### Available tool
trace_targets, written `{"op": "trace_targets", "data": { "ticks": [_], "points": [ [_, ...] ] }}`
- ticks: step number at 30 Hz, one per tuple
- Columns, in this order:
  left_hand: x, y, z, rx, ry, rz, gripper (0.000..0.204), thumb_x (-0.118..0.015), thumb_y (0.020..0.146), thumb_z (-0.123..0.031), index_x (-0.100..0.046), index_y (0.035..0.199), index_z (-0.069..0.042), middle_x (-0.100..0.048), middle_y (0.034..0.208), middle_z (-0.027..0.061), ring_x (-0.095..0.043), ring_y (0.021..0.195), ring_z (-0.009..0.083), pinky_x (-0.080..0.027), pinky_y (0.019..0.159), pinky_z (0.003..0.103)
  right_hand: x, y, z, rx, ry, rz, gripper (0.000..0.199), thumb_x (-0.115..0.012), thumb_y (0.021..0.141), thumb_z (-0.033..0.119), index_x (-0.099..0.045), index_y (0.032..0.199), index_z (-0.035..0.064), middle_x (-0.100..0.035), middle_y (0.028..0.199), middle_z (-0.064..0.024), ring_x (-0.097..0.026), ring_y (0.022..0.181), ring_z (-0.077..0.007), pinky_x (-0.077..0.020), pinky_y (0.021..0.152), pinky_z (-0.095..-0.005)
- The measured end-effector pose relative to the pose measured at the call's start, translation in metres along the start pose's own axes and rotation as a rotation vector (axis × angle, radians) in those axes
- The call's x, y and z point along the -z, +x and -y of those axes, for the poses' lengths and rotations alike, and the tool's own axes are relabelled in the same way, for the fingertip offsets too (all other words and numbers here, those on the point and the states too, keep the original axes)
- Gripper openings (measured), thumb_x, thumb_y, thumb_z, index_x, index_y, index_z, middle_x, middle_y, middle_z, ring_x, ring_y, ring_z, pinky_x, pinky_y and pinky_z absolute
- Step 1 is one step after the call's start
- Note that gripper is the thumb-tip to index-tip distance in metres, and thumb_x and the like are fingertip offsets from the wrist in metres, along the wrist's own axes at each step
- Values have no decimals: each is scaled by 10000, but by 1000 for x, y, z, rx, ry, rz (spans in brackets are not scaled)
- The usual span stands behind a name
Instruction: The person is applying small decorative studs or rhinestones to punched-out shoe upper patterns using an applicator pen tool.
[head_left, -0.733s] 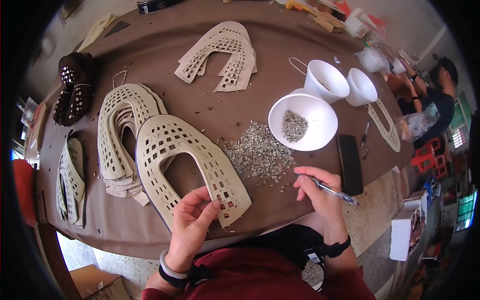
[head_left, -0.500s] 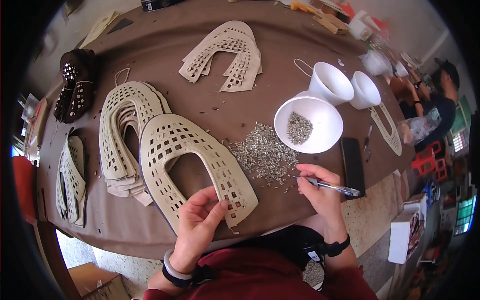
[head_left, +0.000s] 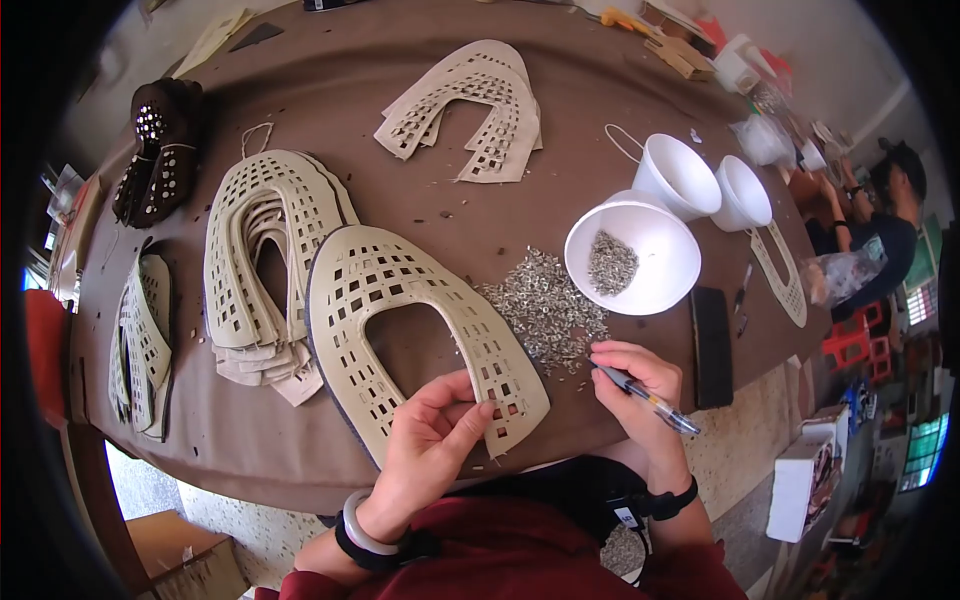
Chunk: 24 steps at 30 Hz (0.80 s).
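Observation:
My left hand [head_left: 432,440] pinches the near right end of a beige shoe upper [head_left: 372,268] between thumb and fingers. The upper is U-shaped, punched with rows of square and slit holes, and overhangs the table's near edge. In my right hand [head_left: 645,400] is a pen [head_left: 668,414] with a clear barrel, its tip pointing left toward a heap of small silvery metal bits [head_left: 548,310]. Above that hand, a tilted white bowl [head_left: 662,255] holds more of the same bits. The tips of some left fingers are hidden beneath the upper.
Stacked uppers [head_left: 275,190] lie at left; another pile [head_left: 475,95] is at the back. Two white cups [head_left: 680,175] stand behind the bowl. A black phone [head_left: 711,350] lies right of my hand. Dark studded pieces [head_left: 160,150] sit far left. Another person [head_left: 880,230] sits at right.
The whole view has shifted, so the table's things appear a little farther right. The pen's back end has tilted toward me. My left hand keeps its pinch on the upper.

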<state>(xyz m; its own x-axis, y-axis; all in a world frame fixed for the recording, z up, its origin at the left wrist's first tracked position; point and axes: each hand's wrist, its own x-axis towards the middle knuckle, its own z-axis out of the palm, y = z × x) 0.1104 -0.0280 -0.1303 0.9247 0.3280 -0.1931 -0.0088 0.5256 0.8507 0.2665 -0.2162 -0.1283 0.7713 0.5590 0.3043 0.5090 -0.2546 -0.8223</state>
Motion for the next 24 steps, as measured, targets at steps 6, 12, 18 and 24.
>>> {"op": "trace_targets", "data": {
  "ticks": [6,12,18,24],
  "points": [
    [1,0,-2,16,20,16,296,-547,965,-2,-510,1253,55,-635,1143,93,-625,1050,136,-511,919,267,-5,2,8,-2,-58,-4,171,-695,770,-51,-701,939,-22,-707,944,-101,-652,749,-103,-515,668,-225],
    [1,-1,-1,3,10,19,308,-542,961,9,-495,1260,67,-626,1154,103,-628,1050,141,-510,917,265,-5,-4,13,-58,205,14,173,-684,782,-71,-694,949,-25,-703,954,-106,-664,778,-110,-533,690,-233],
    [-2,1,-6,46,92,14,341,-563,936,39,-495,1269,57,-629,1160,121,-633,1057,169,-514,937,291,-20,1,43,-31,383,314,173,-696,790,-39,-701,960,-10,-703,974,-113,-669,804,-121,-534,710,-237],
    [-2,1,-3,4,106,33,352,-553,945,25,-483,1287,64,-633,1153,102,-629,1045,138,-512,906,261,-31,3,42,69,309,314,190,-711,771,-38,-703,957,0,-703,943,-116,-671,781,-142,-532,697,-249]
  ]
}}
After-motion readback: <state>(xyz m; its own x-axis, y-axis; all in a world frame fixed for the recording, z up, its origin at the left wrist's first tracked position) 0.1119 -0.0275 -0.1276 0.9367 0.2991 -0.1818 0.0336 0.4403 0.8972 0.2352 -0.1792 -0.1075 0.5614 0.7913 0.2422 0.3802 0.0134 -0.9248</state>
